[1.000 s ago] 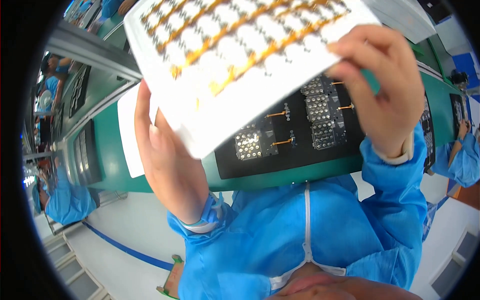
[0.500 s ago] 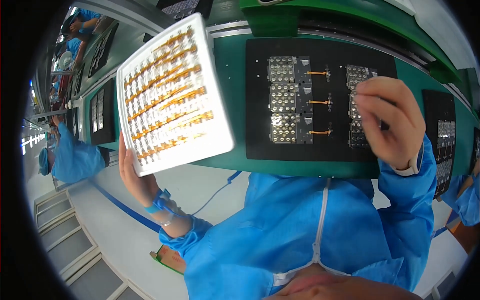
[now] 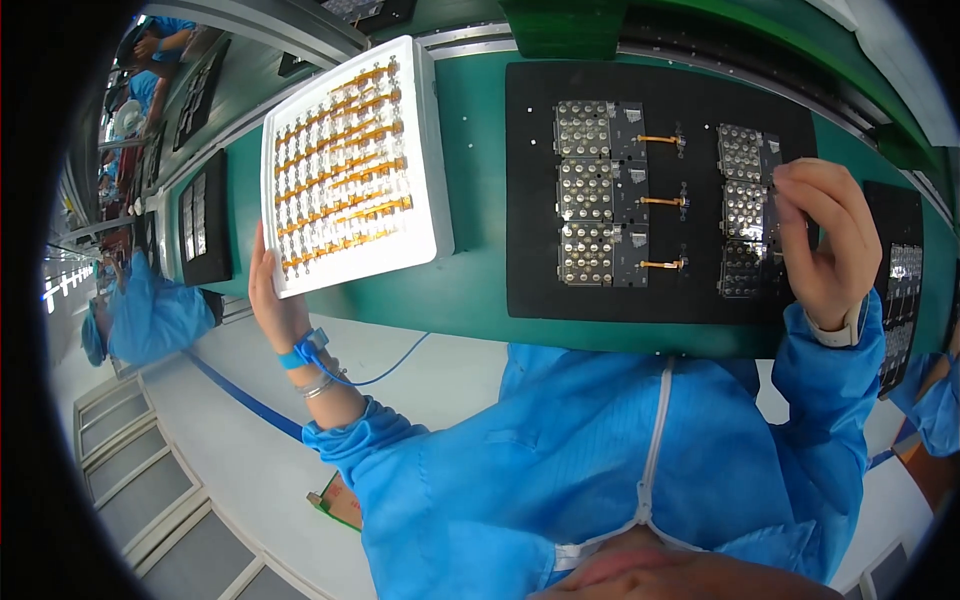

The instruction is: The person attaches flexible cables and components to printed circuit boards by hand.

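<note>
My left hand (image 3: 272, 298) grips the lower left edge of a tilted white plastic tray (image 3: 432, 200). Rows of small orange flex cables (image 3: 345, 180) lie in it. My right hand (image 3: 835, 235) is over the right side of a black mat (image 3: 680, 308), fingertips pinched together at the right-hand column of circuit boards (image 3: 742, 208). Whatever is between those fingertips, if anything, is too small to make out. Left of them on the mat is another column of boards (image 3: 585, 192) with round metal contacts. Short orange flex cables (image 3: 660, 201) extend from their right edges.
The mat rests on a green work surface (image 3: 470, 100). Another black mat with boards (image 3: 905, 270) lies to the right, and one more (image 3: 205, 220) at the left. A green ledge (image 3: 565, 30) runs behind. Co-workers in blue (image 3: 155, 310) sit at both sides.
The tray has shifted away from me and tilts differently, still in my left hand. My right hand has moved slightly right along the boards, baring more of them. The whole view has shifted a little.
</note>
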### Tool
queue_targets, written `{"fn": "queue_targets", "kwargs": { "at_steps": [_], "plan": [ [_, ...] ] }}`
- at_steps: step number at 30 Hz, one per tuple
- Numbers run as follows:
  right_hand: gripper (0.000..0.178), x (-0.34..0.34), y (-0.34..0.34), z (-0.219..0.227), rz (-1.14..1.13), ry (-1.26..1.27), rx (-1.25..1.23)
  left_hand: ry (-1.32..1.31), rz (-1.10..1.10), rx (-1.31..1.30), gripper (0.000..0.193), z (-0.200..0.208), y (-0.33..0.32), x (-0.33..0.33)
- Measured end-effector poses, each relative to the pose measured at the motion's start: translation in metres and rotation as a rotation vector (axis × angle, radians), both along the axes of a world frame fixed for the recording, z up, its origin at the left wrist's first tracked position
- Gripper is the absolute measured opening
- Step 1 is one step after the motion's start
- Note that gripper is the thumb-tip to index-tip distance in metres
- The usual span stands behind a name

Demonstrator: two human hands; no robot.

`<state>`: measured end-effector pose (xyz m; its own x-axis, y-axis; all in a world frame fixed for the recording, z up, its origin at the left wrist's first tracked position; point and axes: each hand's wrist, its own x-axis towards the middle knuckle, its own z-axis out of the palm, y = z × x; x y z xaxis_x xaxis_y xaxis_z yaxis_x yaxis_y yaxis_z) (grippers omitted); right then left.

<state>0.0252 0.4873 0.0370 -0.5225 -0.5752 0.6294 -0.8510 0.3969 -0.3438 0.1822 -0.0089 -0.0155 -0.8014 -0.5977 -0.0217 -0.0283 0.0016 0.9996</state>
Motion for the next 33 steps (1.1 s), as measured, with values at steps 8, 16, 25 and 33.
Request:
{"fn": "queue_targets", "kwargs": {
  "at_steps": [8,16,25,33],
  "plan": [
    [0.024,0.002,0.007,-0.004,-0.016,-0.016,0.003,-0.031,0.076,-0.081,0.051,-0.001,0.006,-0.002],
    [0.023,0.004,0.007,-0.005,-0.032,-0.026,0.01,-0.092,0.246,-0.335,0.035,-0.012,0.008,0.0],
    [0.02,0.006,0.019,-0.012,-0.117,-0.086,0.018,-0.016,0.286,-0.289,0.033,-0.021,0.013,-0.009],
    [0.018,0.015,0.032,-0.02,-0.204,-0.134,0.016,-0.019,-0.136,-1.266,0.02,0.026,0.081,-0.021]
  ]
}}
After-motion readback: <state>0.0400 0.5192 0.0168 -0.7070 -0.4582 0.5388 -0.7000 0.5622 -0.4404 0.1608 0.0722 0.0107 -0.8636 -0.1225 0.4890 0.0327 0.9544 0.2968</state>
